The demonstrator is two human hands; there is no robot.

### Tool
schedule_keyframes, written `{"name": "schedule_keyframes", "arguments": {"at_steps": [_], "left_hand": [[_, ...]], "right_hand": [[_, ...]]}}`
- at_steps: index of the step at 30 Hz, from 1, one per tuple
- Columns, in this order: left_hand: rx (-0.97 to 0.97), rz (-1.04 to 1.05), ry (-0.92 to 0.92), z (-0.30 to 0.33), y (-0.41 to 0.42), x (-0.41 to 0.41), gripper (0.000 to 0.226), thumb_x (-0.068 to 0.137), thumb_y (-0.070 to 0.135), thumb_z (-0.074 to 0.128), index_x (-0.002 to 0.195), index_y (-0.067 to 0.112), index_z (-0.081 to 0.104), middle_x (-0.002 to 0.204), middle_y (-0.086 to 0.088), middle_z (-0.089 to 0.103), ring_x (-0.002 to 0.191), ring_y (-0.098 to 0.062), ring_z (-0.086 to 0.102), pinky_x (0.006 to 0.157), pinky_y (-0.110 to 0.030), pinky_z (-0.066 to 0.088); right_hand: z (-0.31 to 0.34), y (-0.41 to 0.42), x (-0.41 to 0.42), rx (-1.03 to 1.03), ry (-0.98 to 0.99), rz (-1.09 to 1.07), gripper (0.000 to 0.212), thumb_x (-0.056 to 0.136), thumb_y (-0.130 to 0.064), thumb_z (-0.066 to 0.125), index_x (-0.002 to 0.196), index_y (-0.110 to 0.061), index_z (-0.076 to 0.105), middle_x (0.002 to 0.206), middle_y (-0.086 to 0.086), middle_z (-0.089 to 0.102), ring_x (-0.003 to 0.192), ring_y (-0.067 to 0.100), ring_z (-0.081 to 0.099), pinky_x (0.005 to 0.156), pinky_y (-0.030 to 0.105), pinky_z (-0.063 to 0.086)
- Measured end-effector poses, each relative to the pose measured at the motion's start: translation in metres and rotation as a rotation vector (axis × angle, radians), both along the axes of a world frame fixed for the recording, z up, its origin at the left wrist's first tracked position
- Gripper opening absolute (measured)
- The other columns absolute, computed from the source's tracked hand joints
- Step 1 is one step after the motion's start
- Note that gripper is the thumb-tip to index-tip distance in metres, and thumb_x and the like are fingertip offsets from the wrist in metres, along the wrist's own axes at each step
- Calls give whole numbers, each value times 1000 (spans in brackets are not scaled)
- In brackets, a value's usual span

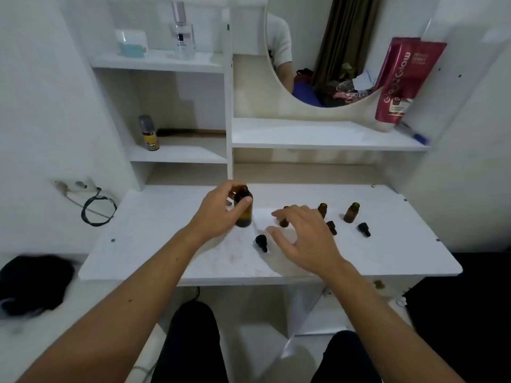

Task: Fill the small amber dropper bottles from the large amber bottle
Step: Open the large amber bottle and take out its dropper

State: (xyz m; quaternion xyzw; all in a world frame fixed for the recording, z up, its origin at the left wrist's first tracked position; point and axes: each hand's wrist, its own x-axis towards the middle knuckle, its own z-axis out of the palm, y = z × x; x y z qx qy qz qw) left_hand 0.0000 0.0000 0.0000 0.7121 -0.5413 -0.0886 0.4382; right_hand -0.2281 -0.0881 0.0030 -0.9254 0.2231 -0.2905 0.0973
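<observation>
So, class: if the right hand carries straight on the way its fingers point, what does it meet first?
Probably the small amber bottle just beyond the right hand; its fingertips point up-left at it. The large amber bottle stands further along, though depth is unclear.

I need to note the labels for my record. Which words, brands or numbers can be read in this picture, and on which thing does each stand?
"Glow", "10x": on the red plastic tube leaning by the round mirror; its smaller print is blurred.
Small yellow-labelled bottle on the shelf: label unreadable.
Clear glass perfume bottle: label too small.
Large amber glass bottle and small amber dropper bottles: no text visible.
</observation>
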Motion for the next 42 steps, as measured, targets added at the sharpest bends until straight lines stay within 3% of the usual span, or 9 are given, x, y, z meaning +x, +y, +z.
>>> {"name": "schedule_keyframes", "arguments": {"at_steps": [6,9,13,17,20,27,32,36,42], "left_hand": [[-42,30,155,-9,4,-9,42,96,38,69,133,23,57,123,9,63,112,-6,60,94,-31,57],[-48,36,203,-13,5,-14,48,94,34,72,138,24,54,129,8,61,116,-8,58,96,-25,54],[-50,68,228,-20,2,-18,52,94,32,73,141,26,51,135,6,60,120,-13,57,98,-25,52],[-72,76,235,-22,3,-19,52,94,30,73,141,26,51,135,7,59,121,-12,57,96,-20,51],[-90,83,249,-24,4,-21,52,94,30,72,142,27,52,133,10,59,120,-9,57,92,-14,51],[-118,116,262,-35,3,-23,53,95,35,71,143,27,51,133,10,61,119,-10,59,97,-23,54],[-101,124,291,-41,3,-20,52,93,40,71,141,26,55,130,9,63,111,-7,61,88,-13,54],[-109,119,274,-41,3,-20,53,93,43,70,141,26,54,129,10,64,114,-10,61,93,-23,57],[-100,127,245,-40,3,-20,53,94,44,69,141,27,53,129,10,63,112,-9,61,92,-20,55]], "right_hand": [[-27,20,0,38,107,-8,49,90,-62,61,117,-23,71,110,-7,73,105,16,66,90,35,49],[-36,23,3,47,85,-4,41,88,-55,68,112,-22,72,106,-7,73,98,17,66,88,37,52],[-43,29,6,27,-47,24,25,89,-28,79,111,-17,74,100,-4,76,92,17,68,83,38,57],[-40,26,3,39,-169,-27,22,94,-21,74,115,-16,76,103,-3,76,95,13,67,89,29,56],[-16,19,5,140,-360,-58,16,92,-12,77,108,-13,78,94,-3,73,86,7,66,80,22,54],[56,6,17,176,-573,-84,11,99,-19,69,103,-12,76,93,-4,73,85,5,66,79,20,53],[82,0,29,175,-574,-20,13,102,-17,66,110,-12,74,97,-7,74,90,6,69,85,20,54],[86,-5,38,129,-548,-5,14,101,-17,67,110,-10,74,98,-3,76,89,6,69,85,14,51],[89,-10,47,53,-488,36,13,101,-15,68,110,-8,73,98,0,76,86,11,69,83,13,50]]}}
